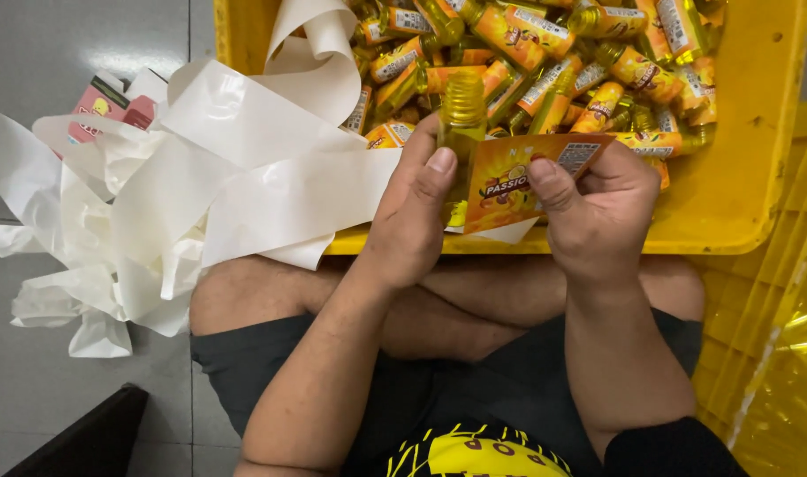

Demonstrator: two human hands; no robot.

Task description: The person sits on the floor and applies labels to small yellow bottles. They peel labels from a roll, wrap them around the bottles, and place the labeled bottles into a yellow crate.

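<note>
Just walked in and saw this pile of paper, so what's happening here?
A seated person's left hand holds a small yellow bottle upright, while the right hand presses an orange label against it. A yellow crate ahead holds many labelled bottles. White backing strips lie heaped on the floor.

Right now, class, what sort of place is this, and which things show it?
Probably a small packing or labelling workplace on a floor: a yellow crate full of labelled bottles, loose backing paper, and hands pressing a label onto a bottle.
</note>
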